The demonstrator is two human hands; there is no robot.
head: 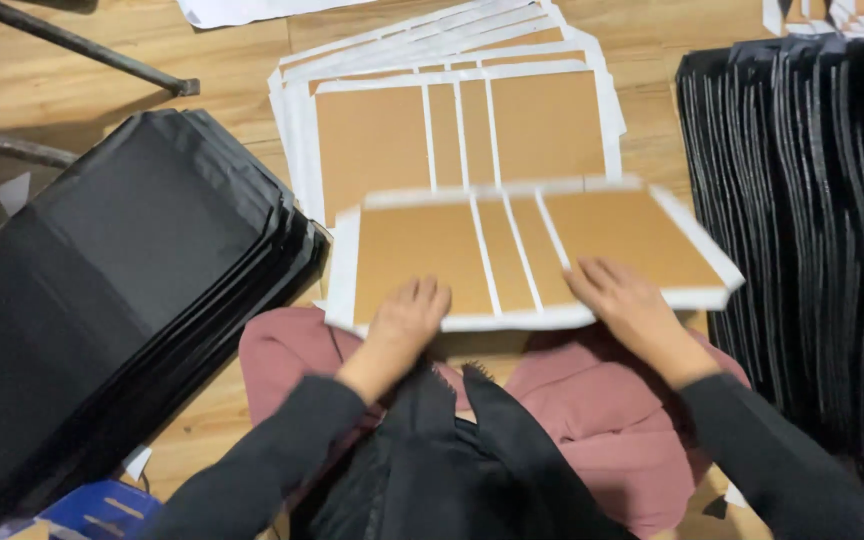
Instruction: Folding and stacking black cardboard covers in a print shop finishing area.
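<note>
A flat cardboard panel (532, 250), brown with white borders and white strips, is lifted above my lap. My left hand (404, 318) grips its near edge on the left. My right hand (624, 298) grips the near edge on the right, fingers on top. Beyond it lies a fanned stack of the same brown-and-white panels (452, 110) on the wooden floor. My knees in pink trousers (592, 400) are below the held panel.
A stack of black flat sheets (122, 270) lies on the left. A row of black sheets (812, 220) fills the right side. A metal frame leg (82, 48) crosses the upper left. A blue box (102, 508) sits at the bottom left.
</note>
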